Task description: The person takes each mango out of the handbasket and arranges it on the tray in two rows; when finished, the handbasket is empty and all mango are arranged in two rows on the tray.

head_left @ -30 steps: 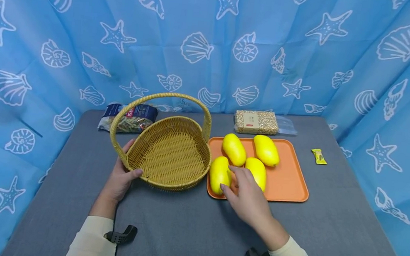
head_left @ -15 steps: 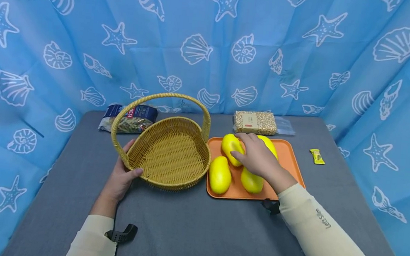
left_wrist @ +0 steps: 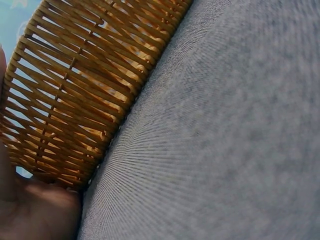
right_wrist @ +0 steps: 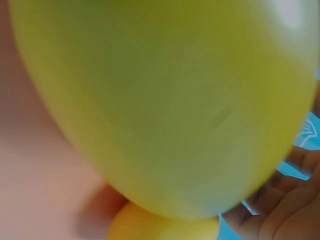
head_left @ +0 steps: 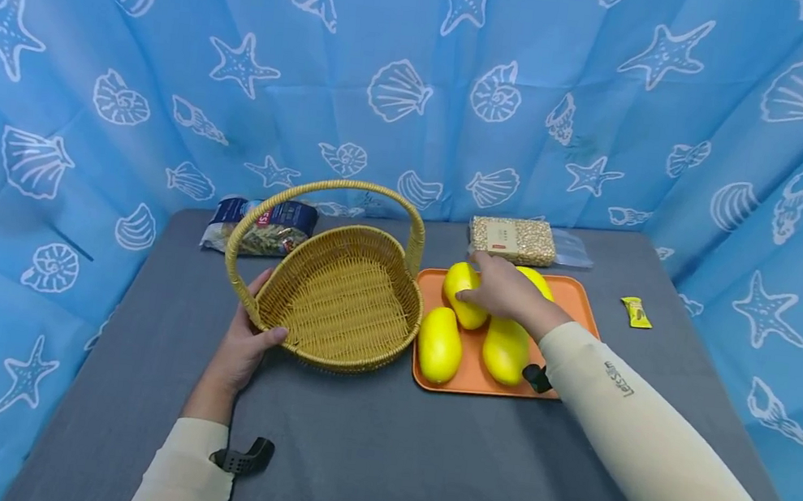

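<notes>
My left hand (head_left: 244,348) holds the near left rim of a wicker basket (head_left: 344,310) with a tall arched handle, thumb over the rim. In the left wrist view the woven wall (left_wrist: 85,90) rises beside part of the hand (left_wrist: 40,210). At the tray's back left, my right hand (head_left: 507,290) curls round a yellow mango (head_left: 462,285), thumb on its near side, fingers at its far end. Other mangoes lie close by: one at front left (head_left: 440,344), one at front right (head_left: 506,351), one partly hidden behind the hand (head_left: 536,281). A mango (right_wrist: 175,110) fills the right wrist view.
The orange tray (head_left: 576,297) stands against the basket's right side. Behind it lies a clear pack of pale grains (head_left: 513,240); a pasta bag (head_left: 271,229) is behind the basket. A small yellow wrapped sweet (head_left: 636,312) lies right of the tray. A blue shell-patterned curtain (head_left: 457,142) encloses the table.
My right hand has moved from the front left mango back to the back left one, and its fingers now reach slightly farther back. The left hand and basket stay in place.
</notes>
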The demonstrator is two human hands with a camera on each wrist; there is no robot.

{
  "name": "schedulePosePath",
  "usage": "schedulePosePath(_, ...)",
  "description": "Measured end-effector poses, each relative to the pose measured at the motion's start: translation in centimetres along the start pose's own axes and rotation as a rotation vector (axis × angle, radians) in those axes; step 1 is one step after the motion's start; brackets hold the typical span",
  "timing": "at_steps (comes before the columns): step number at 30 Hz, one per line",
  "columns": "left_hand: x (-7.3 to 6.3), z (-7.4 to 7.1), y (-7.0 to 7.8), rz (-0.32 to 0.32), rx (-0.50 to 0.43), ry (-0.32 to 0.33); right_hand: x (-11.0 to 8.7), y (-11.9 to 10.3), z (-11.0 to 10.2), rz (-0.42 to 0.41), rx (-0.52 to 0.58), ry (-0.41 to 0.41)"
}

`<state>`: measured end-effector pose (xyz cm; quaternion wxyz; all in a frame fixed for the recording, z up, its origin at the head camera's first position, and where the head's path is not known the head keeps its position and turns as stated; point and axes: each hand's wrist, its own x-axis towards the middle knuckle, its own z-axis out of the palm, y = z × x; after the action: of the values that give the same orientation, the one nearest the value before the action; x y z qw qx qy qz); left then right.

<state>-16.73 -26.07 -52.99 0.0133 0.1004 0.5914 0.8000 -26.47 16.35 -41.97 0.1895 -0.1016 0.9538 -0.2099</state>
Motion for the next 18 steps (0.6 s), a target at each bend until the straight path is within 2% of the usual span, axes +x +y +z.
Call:
schedulePosePath(12,-0.5,0.4,0.3,-0.013,-0.010,0.002,-0.8,0.4,0.1,-0.008,0.030,0.017)
schedulePosePath(18,-0.6,0.3,0.1,-0.005,-0.017,0.006,-2.1,0.2,-0.8,-0.033,0.062,0.072)
